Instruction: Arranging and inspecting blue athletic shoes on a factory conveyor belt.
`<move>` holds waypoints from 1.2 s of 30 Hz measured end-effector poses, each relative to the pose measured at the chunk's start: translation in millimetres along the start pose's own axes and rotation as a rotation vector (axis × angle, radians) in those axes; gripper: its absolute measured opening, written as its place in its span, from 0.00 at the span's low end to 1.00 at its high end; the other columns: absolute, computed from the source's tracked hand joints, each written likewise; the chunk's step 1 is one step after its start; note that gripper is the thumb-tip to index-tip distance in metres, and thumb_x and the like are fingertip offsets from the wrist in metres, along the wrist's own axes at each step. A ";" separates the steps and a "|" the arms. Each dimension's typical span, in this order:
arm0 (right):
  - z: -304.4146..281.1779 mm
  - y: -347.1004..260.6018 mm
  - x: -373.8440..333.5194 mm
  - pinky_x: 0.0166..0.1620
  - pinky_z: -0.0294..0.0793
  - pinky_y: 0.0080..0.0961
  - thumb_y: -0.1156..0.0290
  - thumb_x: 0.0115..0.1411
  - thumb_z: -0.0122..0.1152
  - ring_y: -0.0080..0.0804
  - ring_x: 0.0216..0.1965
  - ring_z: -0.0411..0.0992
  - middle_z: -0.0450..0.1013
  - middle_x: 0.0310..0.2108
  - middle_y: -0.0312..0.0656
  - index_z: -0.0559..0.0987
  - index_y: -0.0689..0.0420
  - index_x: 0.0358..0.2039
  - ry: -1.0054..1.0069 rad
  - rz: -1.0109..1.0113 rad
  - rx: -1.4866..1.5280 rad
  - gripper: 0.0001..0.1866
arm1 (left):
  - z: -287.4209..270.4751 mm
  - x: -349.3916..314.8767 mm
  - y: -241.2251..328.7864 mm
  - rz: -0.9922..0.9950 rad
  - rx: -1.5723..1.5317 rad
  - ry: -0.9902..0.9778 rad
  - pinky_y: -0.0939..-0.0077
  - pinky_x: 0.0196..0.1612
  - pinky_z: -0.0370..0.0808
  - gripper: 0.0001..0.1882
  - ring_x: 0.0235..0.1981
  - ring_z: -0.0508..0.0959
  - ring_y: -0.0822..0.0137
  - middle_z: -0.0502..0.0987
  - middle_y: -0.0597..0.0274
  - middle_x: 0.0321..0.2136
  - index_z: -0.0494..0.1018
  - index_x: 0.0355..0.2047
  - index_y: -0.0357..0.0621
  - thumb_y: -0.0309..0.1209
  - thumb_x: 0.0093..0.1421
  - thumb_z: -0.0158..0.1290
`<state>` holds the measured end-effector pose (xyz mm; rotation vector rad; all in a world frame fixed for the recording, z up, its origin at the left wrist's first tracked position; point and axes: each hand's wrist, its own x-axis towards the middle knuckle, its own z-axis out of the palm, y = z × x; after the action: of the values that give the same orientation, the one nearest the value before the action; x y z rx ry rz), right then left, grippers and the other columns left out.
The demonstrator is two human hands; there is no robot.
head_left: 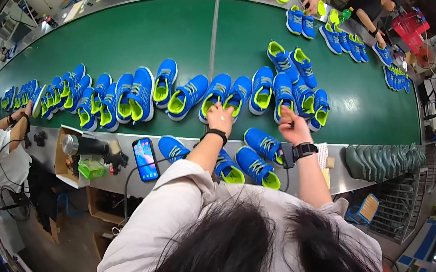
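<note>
My left hand (220, 120) is closed at the heel openings of two blue sneakers with lime-green linings, a left one (216, 90) and a right one (240, 90). Its fingertips are partly hidden in the collars. My right hand (295, 128) has curled fingers just below the heel of another blue sneaker (282, 91). Something small and dark shows by its fingers, too small to name. Between my forearms and the belt edge, several more sneakers (255, 165) lie on the metal ledge. One blue sneaker (173, 148) sits beside my left forearm.
Rows of blue sneakers (141, 94) stand along the green belt (160, 28). A phone (145, 159) and a box (69, 155) with a dark flask lie on the ledge at left, grey-green shoe lasts (381, 161) at right. Co-workers handle shoes at the far side and left.
</note>
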<state>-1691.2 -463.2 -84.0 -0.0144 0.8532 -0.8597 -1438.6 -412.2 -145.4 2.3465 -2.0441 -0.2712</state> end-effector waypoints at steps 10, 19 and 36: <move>-27.0 51.1 -140.1 0.34 0.66 0.20 0.56 0.67 0.48 0.24 0.24 0.67 0.70 0.20 0.34 0.78 0.62 0.27 0.120 -0.606 -1.445 0.23 | -92.9 -81.6 -61.1 0.233 -0.625 0.181 0.60 0.52 0.67 0.13 0.49 0.68 0.48 0.69 0.47 0.43 0.73 0.40 0.47 0.33 0.54 0.57; -62.7 137.2 -178.8 0.23 0.60 0.23 0.65 0.67 0.46 0.21 0.16 0.61 0.61 0.13 0.38 0.79 0.62 0.33 0.130 -0.393 -1.561 0.16 | -46.3 -202.9 -71.0 -0.031 -0.638 0.316 0.60 0.41 0.67 0.05 0.38 0.68 0.52 0.70 0.53 0.32 0.72 0.29 0.42 0.24 0.51 0.55; -192.9 195.2 -154.2 0.35 0.69 0.33 0.56 0.64 0.52 0.37 0.25 0.70 0.71 0.20 0.41 0.73 0.60 0.23 0.724 -0.642 -1.468 0.20 | -13.8 -181.1 109.2 0.908 -0.585 -0.007 0.63 0.46 0.67 0.10 0.47 0.69 0.57 0.71 0.60 0.40 0.74 0.34 0.48 0.25 0.49 0.55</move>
<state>-1745.1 -168.1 -179.4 -1.3884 2.0771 -0.6251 -1567.0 -251.0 -96.5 0.9755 -2.3432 -0.6946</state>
